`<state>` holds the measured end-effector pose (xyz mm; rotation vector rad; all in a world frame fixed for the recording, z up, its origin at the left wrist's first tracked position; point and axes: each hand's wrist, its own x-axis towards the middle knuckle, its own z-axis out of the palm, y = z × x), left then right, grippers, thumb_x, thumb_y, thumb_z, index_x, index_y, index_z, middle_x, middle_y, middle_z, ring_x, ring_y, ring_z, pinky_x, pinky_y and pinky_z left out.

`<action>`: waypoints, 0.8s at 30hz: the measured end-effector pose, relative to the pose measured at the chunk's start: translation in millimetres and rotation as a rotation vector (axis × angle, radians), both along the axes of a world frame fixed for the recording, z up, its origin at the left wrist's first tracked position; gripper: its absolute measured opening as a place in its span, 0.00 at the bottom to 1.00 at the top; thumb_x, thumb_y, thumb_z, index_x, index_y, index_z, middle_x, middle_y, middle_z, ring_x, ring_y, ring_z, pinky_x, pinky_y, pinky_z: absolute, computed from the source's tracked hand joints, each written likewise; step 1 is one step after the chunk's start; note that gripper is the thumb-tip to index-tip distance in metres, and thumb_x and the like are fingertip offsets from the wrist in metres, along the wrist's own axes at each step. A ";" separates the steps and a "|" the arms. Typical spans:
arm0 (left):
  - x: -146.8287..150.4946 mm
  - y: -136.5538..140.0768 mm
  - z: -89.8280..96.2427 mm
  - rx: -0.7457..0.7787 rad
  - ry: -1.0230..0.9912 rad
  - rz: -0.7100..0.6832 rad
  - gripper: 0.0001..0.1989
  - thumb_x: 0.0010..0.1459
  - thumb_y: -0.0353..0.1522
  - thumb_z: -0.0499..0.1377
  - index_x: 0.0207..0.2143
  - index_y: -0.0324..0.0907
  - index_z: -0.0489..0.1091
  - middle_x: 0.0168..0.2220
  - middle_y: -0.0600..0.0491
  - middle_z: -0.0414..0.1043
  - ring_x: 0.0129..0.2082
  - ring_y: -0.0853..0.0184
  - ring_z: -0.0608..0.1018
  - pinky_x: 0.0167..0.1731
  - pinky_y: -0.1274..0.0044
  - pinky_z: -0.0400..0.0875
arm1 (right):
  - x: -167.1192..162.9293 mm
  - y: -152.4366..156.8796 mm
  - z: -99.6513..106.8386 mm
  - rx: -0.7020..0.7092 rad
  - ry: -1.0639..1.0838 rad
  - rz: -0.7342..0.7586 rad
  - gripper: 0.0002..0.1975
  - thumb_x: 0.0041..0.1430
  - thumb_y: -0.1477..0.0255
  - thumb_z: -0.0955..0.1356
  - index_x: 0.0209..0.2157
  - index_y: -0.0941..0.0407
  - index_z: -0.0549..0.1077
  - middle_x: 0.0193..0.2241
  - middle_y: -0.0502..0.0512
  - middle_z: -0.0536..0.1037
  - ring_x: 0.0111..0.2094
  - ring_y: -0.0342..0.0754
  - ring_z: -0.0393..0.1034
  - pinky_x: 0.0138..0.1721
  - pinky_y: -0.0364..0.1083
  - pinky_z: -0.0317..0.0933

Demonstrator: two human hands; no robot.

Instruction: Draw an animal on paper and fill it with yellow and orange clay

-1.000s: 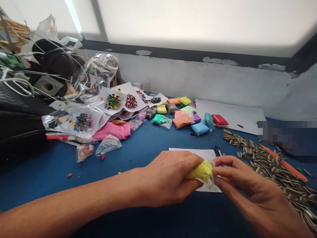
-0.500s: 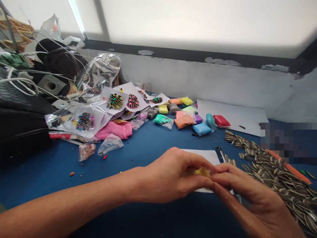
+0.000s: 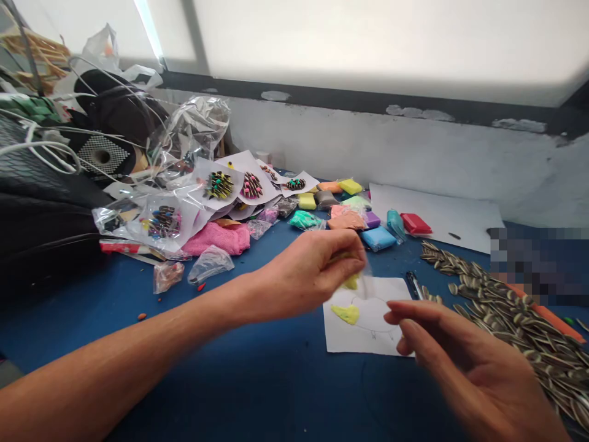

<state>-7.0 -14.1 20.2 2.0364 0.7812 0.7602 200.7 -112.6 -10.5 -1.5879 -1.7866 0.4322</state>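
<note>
My left hand (image 3: 317,267) is closed on a clear plastic bag of yellow clay (image 3: 352,281), slightly blurred, over the far edge of a white paper (image 3: 340,342). On that sheet is a pencil outline drawing, with a flat yellow clay shape (image 3: 346,314) covering its left part. My right hand (image 3: 453,350) hovers by the paper's right edge, thumb and fingertips drawn together. Whatever may be between them is too small or hidden to make out. A black pen (image 3: 414,285) lies just beyond the right hand.
Sunflower seeds (image 3: 506,325) are heaped at the right over an orange strip (image 3: 547,314). Colored clay packs (image 3: 378,238) stand at the back beside a larger white sheet (image 3: 437,205). Seed-decorated papers (image 3: 219,185), a pink cloth (image 3: 221,238) and plastic bags (image 3: 211,264) crowd the left.
My hands have come apart. The left one moved up and left with the bag of yellow clay, uncovering the drawing and the yellow shape; the right stays near the paper.
</note>
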 end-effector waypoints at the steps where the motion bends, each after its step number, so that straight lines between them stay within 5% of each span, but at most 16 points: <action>1: -2.6 6.8 -3.9 0.087 0.082 0.023 0.07 0.62 0.26 0.52 0.31 0.38 0.68 0.28 0.56 0.67 0.27 0.74 0.66 0.26 0.82 0.61 | 1.6 2.7 -2.2 -0.033 -0.022 0.014 0.13 0.60 0.61 0.67 0.42 0.52 0.78 0.26 0.51 0.80 0.24 0.46 0.76 0.26 0.42 0.72; 4: -8.5 27.7 -20.7 0.325 0.419 0.054 0.08 0.63 0.28 0.51 0.33 0.39 0.69 0.27 0.56 0.68 0.25 0.72 0.67 0.25 0.80 0.60 | 2.7 7.4 -8.5 -0.010 -0.104 0.065 0.11 0.61 0.63 0.66 0.39 0.53 0.78 0.31 0.52 0.81 0.28 0.46 0.77 0.28 0.41 0.71; 9: -11.5 53.0 -45.7 0.490 0.495 0.124 0.09 0.60 0.30 0.56 0.43 0.38 0.72 0.42 0.46 0.69 0.41 0.62 0.71 0.43 0.70 0.65 | -1.7 8.2 -13.3 0.091 -0.226 0.181 0.08 0.63 0.67 0.65 0.31 0.52 0.74 0.27 0.49 0.78 0.26 0.43 0.74 0.27 0.39 0.67; 13: -9.6 52.9 -44.7 0.573 0.483 0.165 0.10 0.64 0.30 0.52 0.41 0.37 0.72 0.44 0.44 0.70 0.45 0.60 0.69 0.48 0.67 0.62 | -0.8 8.1 -20.4 0.154 -0.290 0.249 0.06 0.64 0.72 0.64 0.36 0.52 0.73 0.30 0.49 0.79 0.29 0.43 0.76 0.30 0.39 0.69; 18: -2.4 25.2 -32.5 0.496 0.392 -0.053 0.13 0.66 0.29 0.49 0.37 0.38 0.73 0.33 0.49 0.72 0.35 0.66 0.72 0.38 0.75 0.66 | 3.5 8.2 -24.2 0.273 -0.373 0.249 0.11 0.64 0.76 0.63 0.48 0.54 0.68 0.41 0.54 0.80 0.39 0.44 0.78 0.39 0.39 0.70; 24: 4.7 10.0 -38.9 0.388 0.443 -0.187 0.13 0.63 0.24 0.50 0.46 0.35 0.71 0.49 0.44 0.71 0.47 0.62 0.72 0.48 0.72 0.68 | 4.2 4.9 -21.0 0.312 -0.358 0.229 0.09 0.65 0.75 0.62 0.45 0.54 0.69 0.33 0.50 0.81 0.30 0.41 0.78 0.33 0.37 0.70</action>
